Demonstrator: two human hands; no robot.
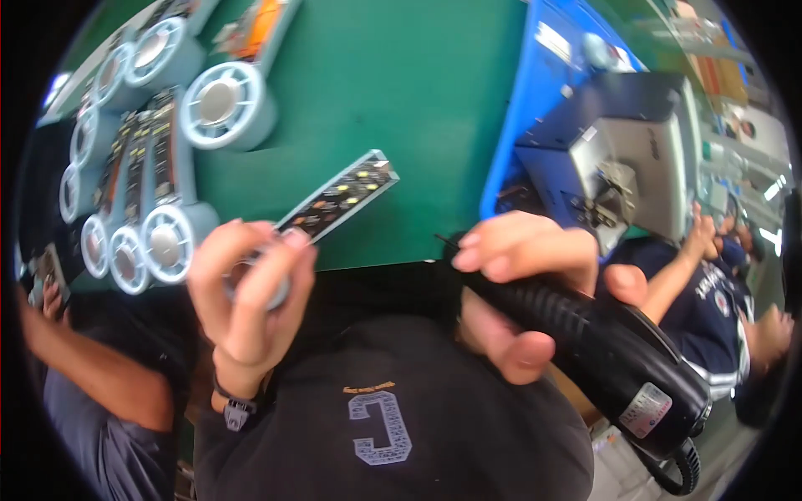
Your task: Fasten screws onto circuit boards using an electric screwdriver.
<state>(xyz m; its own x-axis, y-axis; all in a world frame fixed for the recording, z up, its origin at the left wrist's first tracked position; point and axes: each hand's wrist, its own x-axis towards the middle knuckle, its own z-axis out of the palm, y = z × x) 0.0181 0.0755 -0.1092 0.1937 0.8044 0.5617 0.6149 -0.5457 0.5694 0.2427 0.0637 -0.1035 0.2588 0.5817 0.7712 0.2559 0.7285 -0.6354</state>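
Observation:
My left hand [249, 292] is closed around the round end of a pale-blue plastic housing [380, 159]. Its narrow open arm slants up and right over the table edge, with a dark circuit board [342, 197] bearing several small yellowish parts lying inside. The round end is mostly hidden by my fingers. In my right hand [530, 250] is a black electric screwdriver [576, 326], gripped near its ribbed front. Its thin bit points up and left, apart from the housing. A cord leaves the tool's rear end.
Several similar housings with round, spoked ends [219, 106] lie at the left of the green table [393, 75]. A blue tray [511, 108] at the right holds a grey box-shaped machine [652, 142] with a metal mechanism. Other people sit on both sides, a forearm [100, 376] close at left.

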